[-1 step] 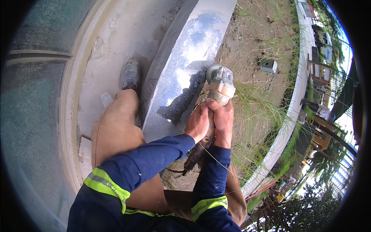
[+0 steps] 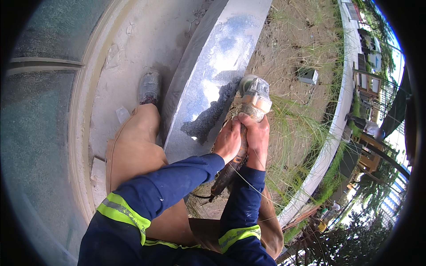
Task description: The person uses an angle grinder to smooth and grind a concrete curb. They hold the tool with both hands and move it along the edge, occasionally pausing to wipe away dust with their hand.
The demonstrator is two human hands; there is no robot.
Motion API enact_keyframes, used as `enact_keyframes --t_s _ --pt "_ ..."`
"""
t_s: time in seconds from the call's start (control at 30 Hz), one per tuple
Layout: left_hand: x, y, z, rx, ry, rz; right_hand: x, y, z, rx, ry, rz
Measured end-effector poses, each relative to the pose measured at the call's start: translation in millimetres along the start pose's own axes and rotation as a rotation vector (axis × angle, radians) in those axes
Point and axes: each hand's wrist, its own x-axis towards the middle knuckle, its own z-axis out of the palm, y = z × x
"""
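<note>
Both of my hands grip a dusty angle grinder [image 2: 256, 99], its metal head pointing away from me. My left hand [image 2: 228, 142] is closed around the near side of its body. My right hand [image 2: 257, 138] wraps the body from the right, close behind the head. The round disc [image 2: 246, 84] sits at the right edge of a pale concrete ledge [image 2: 230, 33]; whether it touches the edge I cannot tell. A dark cord [image 2: 202, 196] leaves the grinder's rear end. The ledge's top has shiny, smoothed patches and a dark shadow across it.
Left of the ledge is a dusty floor strip [image 2: 128, 48] with my booted foot [image 2: 150, 86], beside a large glass pane [image 2: 40, 133]. On the right lie dry soil and long grass [image 2: 295, 115], a small box [image 2: 308, 76] and a curved white kerb [image 2: 326, 150]. Another person [image 2: 370, 128] is far right.
The grinder's head has shifted very slightly right and nearer to me, with both hands still holding it. Little else differs.
</note>
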Motion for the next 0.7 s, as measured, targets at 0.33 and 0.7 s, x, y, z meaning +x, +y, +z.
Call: enact_keyframes --t_s 0.33,0.7 --pt "1.4 23.9 -1.0 -0.128 -0.237 0.031 -0.8 -19.1 -14.7 0.272 -0.023 -0.024" --pt "15.0 15.9 -7.2 -0.112 -0.026 -0.154 8.0 -10.4 12.3 -0.003 -0.023 -0.029"
